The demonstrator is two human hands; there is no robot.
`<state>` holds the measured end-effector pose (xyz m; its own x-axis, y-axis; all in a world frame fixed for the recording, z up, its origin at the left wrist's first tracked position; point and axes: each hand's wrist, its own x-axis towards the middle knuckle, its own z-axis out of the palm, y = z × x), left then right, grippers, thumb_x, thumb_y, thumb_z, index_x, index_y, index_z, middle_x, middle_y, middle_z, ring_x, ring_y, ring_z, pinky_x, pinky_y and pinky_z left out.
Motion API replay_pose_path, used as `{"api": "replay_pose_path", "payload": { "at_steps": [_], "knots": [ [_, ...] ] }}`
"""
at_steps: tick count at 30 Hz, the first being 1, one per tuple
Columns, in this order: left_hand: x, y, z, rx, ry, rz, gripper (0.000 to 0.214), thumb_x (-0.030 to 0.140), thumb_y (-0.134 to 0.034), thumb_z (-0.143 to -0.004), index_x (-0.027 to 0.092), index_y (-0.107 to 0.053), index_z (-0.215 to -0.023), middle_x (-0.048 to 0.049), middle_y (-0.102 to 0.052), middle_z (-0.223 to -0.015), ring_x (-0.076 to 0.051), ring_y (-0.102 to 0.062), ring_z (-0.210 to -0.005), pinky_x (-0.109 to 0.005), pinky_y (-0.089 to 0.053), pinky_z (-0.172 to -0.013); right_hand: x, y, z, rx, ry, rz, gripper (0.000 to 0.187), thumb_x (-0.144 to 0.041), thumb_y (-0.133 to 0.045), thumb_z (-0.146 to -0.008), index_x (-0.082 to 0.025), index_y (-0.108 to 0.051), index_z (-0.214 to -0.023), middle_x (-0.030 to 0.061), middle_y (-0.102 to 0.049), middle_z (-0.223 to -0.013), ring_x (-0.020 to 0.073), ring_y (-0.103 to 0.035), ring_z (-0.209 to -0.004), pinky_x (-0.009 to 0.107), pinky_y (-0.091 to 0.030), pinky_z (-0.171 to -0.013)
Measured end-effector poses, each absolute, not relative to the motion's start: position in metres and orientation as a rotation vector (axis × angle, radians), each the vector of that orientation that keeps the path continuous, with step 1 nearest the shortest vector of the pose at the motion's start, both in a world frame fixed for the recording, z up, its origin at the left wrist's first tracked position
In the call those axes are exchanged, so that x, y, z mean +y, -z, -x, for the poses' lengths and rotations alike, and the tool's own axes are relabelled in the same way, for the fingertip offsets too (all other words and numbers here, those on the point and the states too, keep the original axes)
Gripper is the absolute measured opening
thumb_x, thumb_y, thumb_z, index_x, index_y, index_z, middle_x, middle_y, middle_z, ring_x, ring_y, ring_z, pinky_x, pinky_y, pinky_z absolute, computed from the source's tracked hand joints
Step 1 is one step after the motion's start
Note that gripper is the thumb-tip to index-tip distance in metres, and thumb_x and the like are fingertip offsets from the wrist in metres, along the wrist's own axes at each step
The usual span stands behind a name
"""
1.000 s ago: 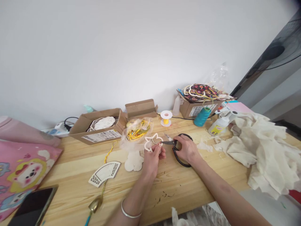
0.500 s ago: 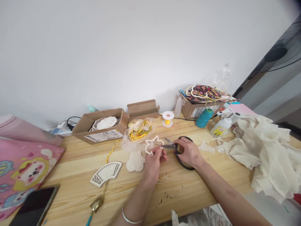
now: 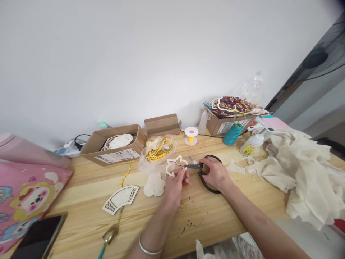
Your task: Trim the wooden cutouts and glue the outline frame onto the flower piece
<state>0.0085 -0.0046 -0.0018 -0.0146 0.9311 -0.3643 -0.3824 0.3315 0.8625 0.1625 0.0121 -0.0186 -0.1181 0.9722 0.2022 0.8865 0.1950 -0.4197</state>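
Observation:
My left hand point(image 3: 175, 185) pinches a pale flower-shaped frame point(image 3: 169, 167) by its near edge, a little above the table. In my right hand point(image 3: 215, 174) is a pair of black-handled scissors point(image 3: 207, 187), with the fingers round the handles. The scissor blades point left and their tips lie at the frame, close to my left fingertips. Just left of my left hand, a pale scalloped piece point(image 3: 154, 185) lies flat. Farther left is a fan-shaped wooden ornament point(image 3: 121, 199) with a yellow cord at its top.
A clear bag of yellow cords point(image 3: 159, 150), a spool of yellow thread point(image 3: 191, 136) and cardboard boxes point(image 3: 118, 157) stand behind. Teal thread point(image 3: 233, 135), a glue bottle point(image 3: 252, 145) and crumpled cream cloth point(image 3: 304, 172) are right. A phone point(image 3: 39, 237) and spoon point(image 3: 109, 235) lie left.
The scissor blades have closed: they stood apart before and now lie nearly together at the frame. Both hands keep almost the same place; the whole view has shifted slightly.

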Motion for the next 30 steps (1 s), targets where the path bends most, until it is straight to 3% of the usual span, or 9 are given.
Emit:
{"api": "replay_pose_path", "payload": {
  "at_steps": [6,19,30],
  "knots": [
    [-0.005,0.002,-0.008,1.180,-1.159,-0.560,0.024,0.030,-0.064,-0.061,0.011,-0.063,-0.076,0.0042,-0.050,-0.052,-0.003,-0.040,-0.043,-0.017,-0.039,-0.043,0.013,0.018,-0.163,-2.025,-0.260,1.764,0.030,-0.018,-0.052,-0.061,-0.021,-0.061,-0.089,0.0041,-0.060,-0.079,0.0176,-0.056,-0.075,0.024,-0.040,-0.062],
    [-0.005,-0.002,-0.006,1.156,-1.150,-0.623,0.019,0.030,-0.064,-0.062,0.013,-0.057,-0.063,0.0050,-0.048,-0.051,-0.003,-0.039,-0.042,-0.017,-0.037,-0.042,0.012,0.018,-0.162,-2.067,-0.292,1.720,0.030,-0.018,-0.053,-0.060,-0.023,-0.061,-0.089,0.0033,-0.060,-0.081,0.0174,-0.056,-0.076,0.024,-0.041,-0.063],
    [-0.009,0.000,-0.009,1.130,-1.158,-0.564,0.026,0.029,-0.064,-0.062,0.011,-0.063,-0.081,0.0040,-0.051,-0.055,-0.004,-0.042,-0.045,-0.019,-0.043,-0.047,0.017,0.018,-0.173,-1.914,-0.351,1.726,0.031,-0.019,-0.053,-0.061,-0.021,-0.062,-0.090,0.0019,-0.061,-0.082,0.0158,-0.057,-0.074,0.024,-0.042,-0.063]
  ]
}}
